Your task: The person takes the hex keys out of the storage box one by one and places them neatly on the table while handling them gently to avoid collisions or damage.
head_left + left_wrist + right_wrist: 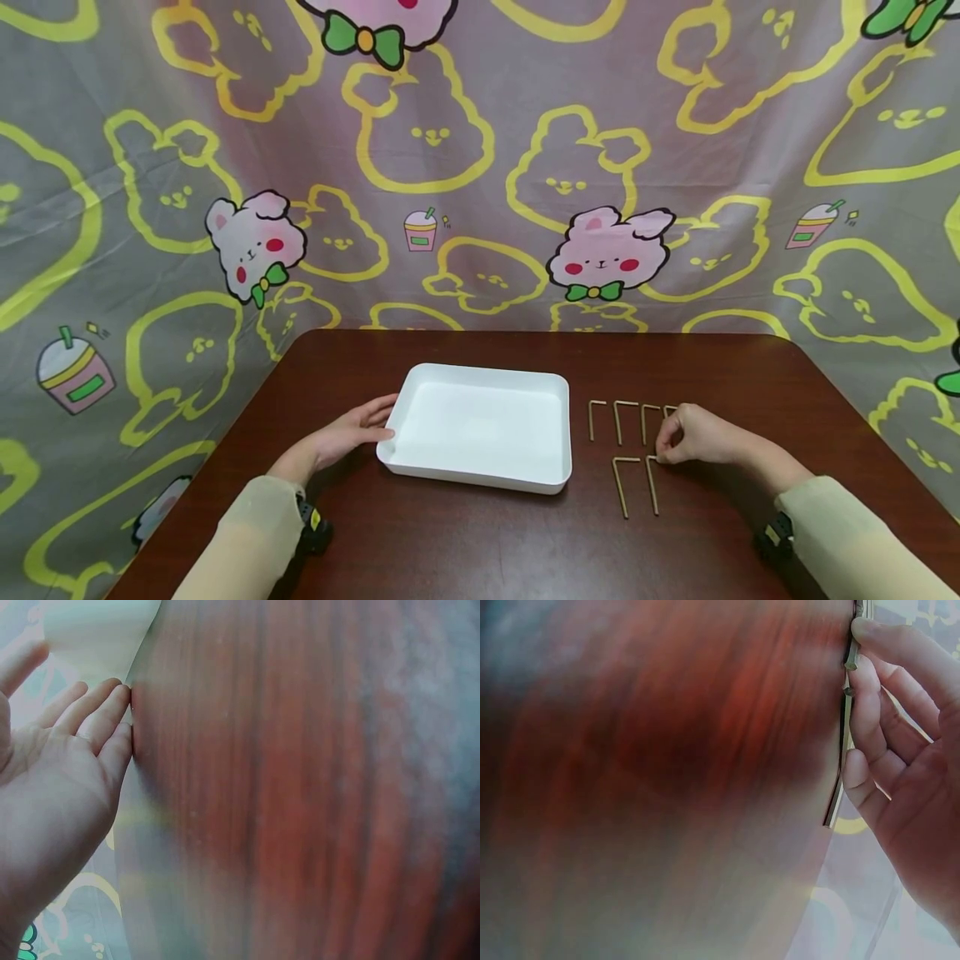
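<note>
A white rectangular tray sits on the table. My left hand is at its left side, with the thumb at the rim and the other fingers along the outer wall. Those fingers look straight in the left wrist view. Right of the tray, my right hand hovers low over brass-coloured hex keys. Thumb and index finger pinch the end of one hex key. In the front row lie a hex key and another hex key, its short arm reaching the right fingertips.
Behind the front pair runs a row of several more L-shaped keys, the rightmost partly hidden by my right hand. The dark wooden table ends at a patterned curtain at the back and sides.
</note>
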A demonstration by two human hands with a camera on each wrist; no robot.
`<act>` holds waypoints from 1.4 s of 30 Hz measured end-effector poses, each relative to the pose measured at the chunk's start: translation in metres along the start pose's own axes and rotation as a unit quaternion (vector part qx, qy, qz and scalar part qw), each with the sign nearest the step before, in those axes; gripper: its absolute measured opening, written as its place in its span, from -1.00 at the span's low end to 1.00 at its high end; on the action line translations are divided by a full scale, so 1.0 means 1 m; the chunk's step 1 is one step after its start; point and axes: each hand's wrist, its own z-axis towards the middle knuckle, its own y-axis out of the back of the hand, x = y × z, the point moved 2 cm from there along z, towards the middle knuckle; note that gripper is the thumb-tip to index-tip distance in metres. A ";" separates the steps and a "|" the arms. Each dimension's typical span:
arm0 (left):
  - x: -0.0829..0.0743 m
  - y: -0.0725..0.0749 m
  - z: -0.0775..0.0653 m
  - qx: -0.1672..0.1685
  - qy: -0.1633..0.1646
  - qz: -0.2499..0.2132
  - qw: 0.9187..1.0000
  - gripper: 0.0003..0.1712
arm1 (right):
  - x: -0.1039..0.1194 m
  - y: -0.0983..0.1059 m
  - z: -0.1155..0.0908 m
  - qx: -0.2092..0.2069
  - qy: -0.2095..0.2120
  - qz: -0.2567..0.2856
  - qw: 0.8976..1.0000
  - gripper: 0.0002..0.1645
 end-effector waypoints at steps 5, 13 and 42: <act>0.001 -0.001 0.000 -0.002 0.000 -0.002 1.000 -0.09 | 0.001 0.000 0.000 -0.004 0.002 -0.005 1.000 -0.85; 0.001 -0.002 0.000 -0.002 0.000 0.002 1.000 -0.09 | 0.006 0.002 -0.001 -0.010 -0.008 0.029 0.999 -0.88; -0.002 0.001 0.001 0.020 -0.004 0.017 1.000 -0.09 | 0.026 0.029 -0.006 -0.062 -0.017 -0.008 0.998 -0.95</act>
